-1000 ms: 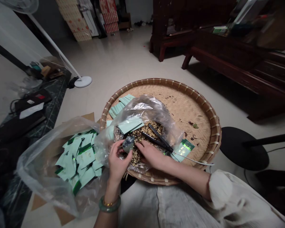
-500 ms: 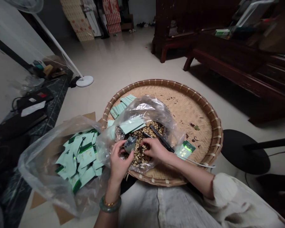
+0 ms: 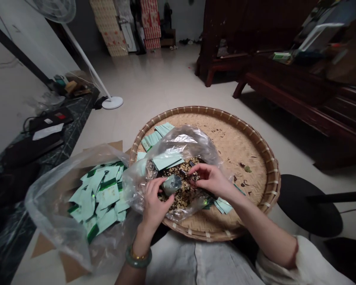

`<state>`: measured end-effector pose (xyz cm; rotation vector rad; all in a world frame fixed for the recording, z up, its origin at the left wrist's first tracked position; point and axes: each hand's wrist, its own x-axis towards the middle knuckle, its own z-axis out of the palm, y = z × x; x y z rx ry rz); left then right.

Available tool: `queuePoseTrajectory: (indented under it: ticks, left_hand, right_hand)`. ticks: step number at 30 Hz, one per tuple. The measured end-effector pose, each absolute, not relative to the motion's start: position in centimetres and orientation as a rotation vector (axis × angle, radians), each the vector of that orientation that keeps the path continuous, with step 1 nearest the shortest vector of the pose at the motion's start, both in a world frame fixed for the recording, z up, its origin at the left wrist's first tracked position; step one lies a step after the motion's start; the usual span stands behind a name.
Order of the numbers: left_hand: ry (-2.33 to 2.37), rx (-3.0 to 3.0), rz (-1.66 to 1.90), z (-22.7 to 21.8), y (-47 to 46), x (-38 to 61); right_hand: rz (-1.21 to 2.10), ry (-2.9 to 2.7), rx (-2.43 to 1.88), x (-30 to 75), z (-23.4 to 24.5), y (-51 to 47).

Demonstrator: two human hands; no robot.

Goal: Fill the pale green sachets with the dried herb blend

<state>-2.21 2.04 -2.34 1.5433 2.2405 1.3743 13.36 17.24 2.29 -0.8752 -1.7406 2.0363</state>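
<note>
My left hand [image 3: 157,198] grips a pale green packet [image 3: 168,185] around its sides, with the packet's open silvery mouth tilted to the right. Just right of that mouth, my right hand [image 3: 209,180] is closed in a pinch over a pile of dried, crumbly yellow-and-dark mix [image 3: 180,202]. Bits of the mix show at its fingertips. The pile lies in a clear plastic bag [image 3: 192,138] on a round woven bamboo tray [image 3: 237,138]. Dark tongs [image 3: 191,163] lie on the mix, mostly hidden under my right hand. Flat green packets [image 3: 167,160] rest at the bag's back left.
Left of the tray, a large clear bag [image 3: 44,202] holds many filled green packets [image 3: 106,194]. More flat packets [image 3: 164,128] lie at the tray's back left, others [image 3: 222,206] near its front right. A white fan base [image 3: 112,103] and a black round base [image 3: 310,206] stand on the floor.
My right hand has moved right and slightly up, away from the packet. The packet in my left hand has turned, its mouth now pointing right. The view has shifted slightly.
</note>
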Motion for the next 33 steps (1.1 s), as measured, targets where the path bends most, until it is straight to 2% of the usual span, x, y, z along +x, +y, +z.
queuePoseTrajectory:
  ticks: [7, 10, 18, 25, 29, 33]
  left_hand:
    - [2.237, 1.597, 1.364, -2.1, 2.9, -0.9]
    - [2.234, 1.557, 1.384, -2.2, 3.0, -0.6]
    - [2.246, 1.484, 1.411, -2.4, 3.0, -0.8]
    - [2.228, 1.453, 1.426, -2.8, 3.1, -0.6]
    - [2.223, 1.400, 1.449, -2.8, 2.9, -1.0]
    - [2.207, 1.306, 1.518, -2.7, 2.5, -1.5]
  right_hand:
    - [1.203, -2.389, -0.641, 12.5, 5.7, 16.0]
    - [1.035, -2.514, -0.558, 12.0, 5.3, 15.4]
    - [0.996, -2.524, -0.528, 12.2, 5.5, 14.1]
    - [1.137, -2.280, -0.351, 11.9, 6.6, 13.7]
    - [1.341, -2.103, -0.483, 12.3, 5.0, 14.9]
    - [1.179, -2.520, -0.653, 12.7, 1.4, 15.6]
